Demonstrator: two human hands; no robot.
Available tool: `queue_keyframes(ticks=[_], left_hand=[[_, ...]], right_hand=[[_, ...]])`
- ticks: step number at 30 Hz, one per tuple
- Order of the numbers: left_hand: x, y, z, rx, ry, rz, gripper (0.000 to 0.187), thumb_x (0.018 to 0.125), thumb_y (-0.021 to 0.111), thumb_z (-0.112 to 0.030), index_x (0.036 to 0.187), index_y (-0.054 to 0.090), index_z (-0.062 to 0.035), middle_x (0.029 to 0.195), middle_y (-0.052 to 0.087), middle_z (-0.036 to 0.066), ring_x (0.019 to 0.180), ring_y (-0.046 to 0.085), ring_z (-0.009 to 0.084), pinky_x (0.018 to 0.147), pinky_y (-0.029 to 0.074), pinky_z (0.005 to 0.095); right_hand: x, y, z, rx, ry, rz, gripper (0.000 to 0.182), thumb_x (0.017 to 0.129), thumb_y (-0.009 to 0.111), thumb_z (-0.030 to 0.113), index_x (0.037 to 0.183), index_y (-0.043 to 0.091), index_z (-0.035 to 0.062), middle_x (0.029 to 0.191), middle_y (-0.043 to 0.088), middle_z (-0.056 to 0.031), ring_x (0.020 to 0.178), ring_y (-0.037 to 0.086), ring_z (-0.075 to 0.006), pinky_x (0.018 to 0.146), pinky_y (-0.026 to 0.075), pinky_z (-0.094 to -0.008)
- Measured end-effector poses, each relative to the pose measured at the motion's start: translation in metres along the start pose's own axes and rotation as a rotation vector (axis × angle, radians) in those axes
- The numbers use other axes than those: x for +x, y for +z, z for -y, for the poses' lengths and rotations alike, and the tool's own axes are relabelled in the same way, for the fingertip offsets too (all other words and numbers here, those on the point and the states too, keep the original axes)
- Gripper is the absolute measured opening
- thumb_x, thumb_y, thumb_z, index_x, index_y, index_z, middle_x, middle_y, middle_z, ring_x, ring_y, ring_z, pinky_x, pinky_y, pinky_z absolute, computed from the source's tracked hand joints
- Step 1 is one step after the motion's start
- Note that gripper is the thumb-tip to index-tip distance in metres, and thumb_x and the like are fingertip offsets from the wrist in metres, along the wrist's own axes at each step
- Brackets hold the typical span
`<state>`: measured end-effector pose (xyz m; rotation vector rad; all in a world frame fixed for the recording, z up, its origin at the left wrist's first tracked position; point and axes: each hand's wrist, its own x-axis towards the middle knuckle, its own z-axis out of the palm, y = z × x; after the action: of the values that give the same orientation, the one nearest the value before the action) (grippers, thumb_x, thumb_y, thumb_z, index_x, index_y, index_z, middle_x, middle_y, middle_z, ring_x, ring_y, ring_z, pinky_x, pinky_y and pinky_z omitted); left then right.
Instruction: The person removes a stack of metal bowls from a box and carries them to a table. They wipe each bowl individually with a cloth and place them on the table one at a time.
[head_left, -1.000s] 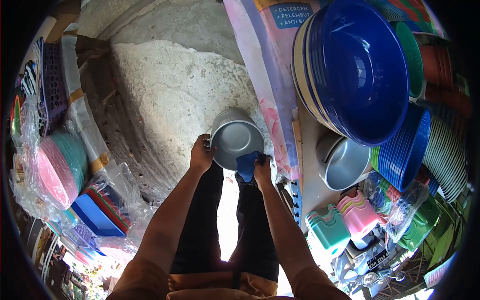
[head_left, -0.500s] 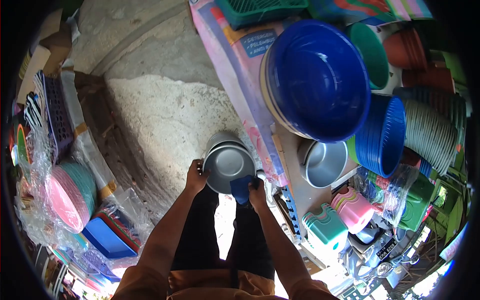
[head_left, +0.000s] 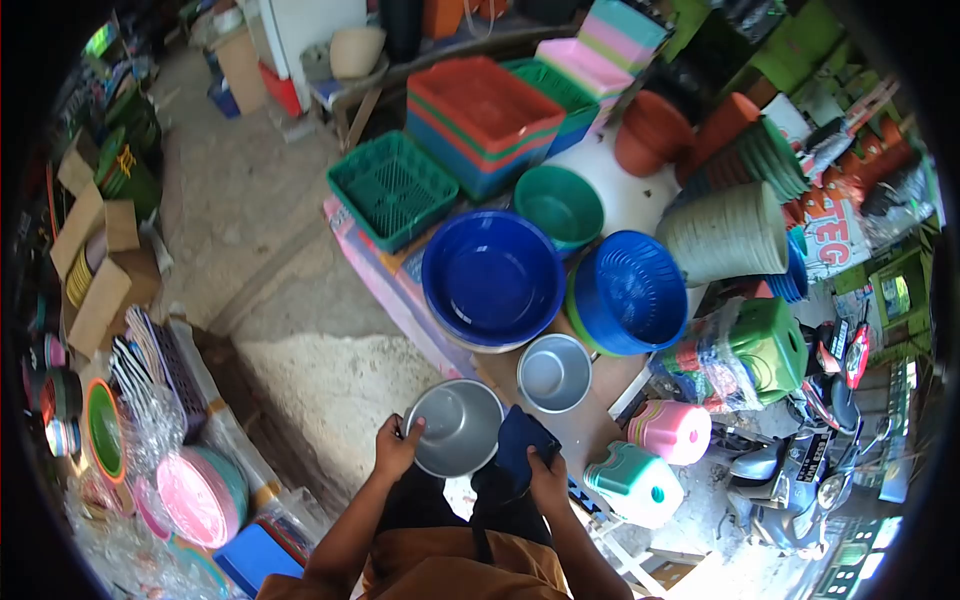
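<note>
Low in front of my body, my left hand is closed on the left rim of a grey metal pot, thumb over the edge. The pot's open mouth faces up toward me, and its inside is bare. My right hand grips a dark blue cloth, which hangs beside the pot's right rim. Just beyond the cloth, a second grey metal pot stands on the display table.
A large blue basin, a green tub and stacked blue baskets crowd the table. Pink stools and teal stools stand right. Plastic-wrapped pink basins lie left. Concrete floor runs ahead; motorcycles are parked far right.
My view has tilted up, showing more of the shop. The cloth has come away from inside the pot's near rim to its right side. The left hand still holds the pot.
</note>
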<state>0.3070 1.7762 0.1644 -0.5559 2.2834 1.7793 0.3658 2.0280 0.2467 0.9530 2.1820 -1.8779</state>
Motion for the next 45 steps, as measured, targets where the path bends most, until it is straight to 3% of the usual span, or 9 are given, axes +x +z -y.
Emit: queue_keyframes(ticks=[4,7,16,19,22,27,33,38,45], left_hand=[[-0.037,0.016,-0.076,-0.121,0.132,0.014,0.037,0.087,0.069,-0.027,0.067,0.046,-0.0067,0.059,0.045,-0.003,0.056,0.037,0.0052,0.05,0.034,0.0247],[-0.064,0.035,-0.119,-0.221,0.262,0.025,0.033,0.087,0.069,-0.021,0.068,0.046,-0.0057,0.06,0.044,-0.003,0.058,0.037,0.0055,0.05,0.034,0.025],[-0.064,0.024,-0.171,-0.32,0.455,0.005,0.018,0.091,0.063,-0.017,0.082,0.057,-0.003,0.071,0.056,-0.003,0.064,0.047,0.0037,0.057,0.041,0.0224],[-0.059,0.013,-0.18,-0.196,0.47,0.036,0.02,0.09,0.064,-0.019,0.081,0.057,-0.0026,0.069,0.055,-0.002,0.063,0.047,0.0036,0.056,0.041,0.0229],[-0.067,0.015,-0.196,-0.175,0.415,0.133,0.022,0.09,0.064,-0.02,0.08,0.058,-0.0019,0.068,0.055,-0.002,0.062,0.046,0.0038,0.055,0.041,0.0236],[-0.068,0.02,-0.207,-0.209,0.413,0.248,0.021,0.092,0.062,-0.021,0.084,0.058,-0.0022,0.07,0.06,-0.001,0.06,0.051,0.004,0.053,0.043,0.0218],[-0.057,0.024,-0.225,-0.359,0.539,-0.069,0.026,0.09,0.065,-0.018,0.073,0.049,-0.0066,0.065,0.049,-0.004,0.061,0.042,0.0031,0.053,0.036,0.0214],[-0.06,0.04,-0.221,-0.436,0.611,-0.076,0.031,0.094,0.059,-0.02,0.07,0.045,-0.0072,0.064,0.045,-0.004,0.059,0.039,0.0038,0.052,0.035,0.0229],[-0.077,0.058,-0.195,-0.288,0.499,0.013,0.031,0.096,0.053,-0.02,0.071,0.05,-0.0018,0.061,0.044,-0.001,0.06,0.041,0.0072,0.052,0.035,0.0259]], right_hand=[[-0.004,0.029,0.039,-0.285,-0.298,-0.205,0.03,0.093,0.056,0.024,0.097,0.061,-0.0054,0.085,0.064,-0.0226,0.082,0.063,-0.0306,0.076,0.047,-0.0399],[0.006,0.058,0.066,-0.18,-0.419,-0.199,0.05,0.089,0.054,0.014,0.134,0.042,-0.0041,0.1,0.064,-0.0272,0.099,0.062,-0.0409,0.085,0.048,-0.041],[0.02,0.026,0.124,-0.718,-0.695,0.782,0.062,0.086,0.054,0.026,0.14,0.036,0.0014,0.144,0.037,-0.0211,0.135,0.035,-0.0341,0.112,0.025,-0.0466],[0.015,-0.004,0.157,-1.488,-0.838,0.719,0.06,0.085,0.052,0.022,0.141,0.037,0.005,0.146,0.037,-0.0154,0.133,0.04,-0.0276,0.111,0.028,-0.0405],[0.039,-0.021,0.157,-1.597,-1.316,0.094,0.06,0.083,0.051,0.019,0.141,0.039,0.0086,0.148,0.037,-0.0093,0.128,0.046,-0.0203,0.106,0.032,-0.0334],[0.051,-0.032,0.183,-1.456,-1.635,0.168,0.059,0.084,0.047,0.019,0.14,0.039,0.0055,0.151,0.03,-0.0087,0.133,0.038,-0.0166,0.103,0.031,-0.0293],[0.017,-0.014,0.177,-1.523,-1.163,0.28,0.055,0.091,0.046,0.032,0.137,0.042,0.0036,0.143,0.041,-0.0153,0.13,0.043,-0.023,0.104,0.033,-0.0368],[-0.001,0.029,0.173,-0.496,-0.464,0.695,0.063,0.098,0.032,0.052,0.125,0.051,-0.0016,0.128,0.054,-0.0174,0.12,0.05,-0.0297,0.098,0.038,-0.0349],[0.003,0.023,0.215,0.598,0.182,0.45,0.06,0.092,0.047,0.058,0.114,0.056,0.0022,0.107,0.06,-0.0085,0.099,0.056,-0.0171,0.091,0.043,-0.0322]])
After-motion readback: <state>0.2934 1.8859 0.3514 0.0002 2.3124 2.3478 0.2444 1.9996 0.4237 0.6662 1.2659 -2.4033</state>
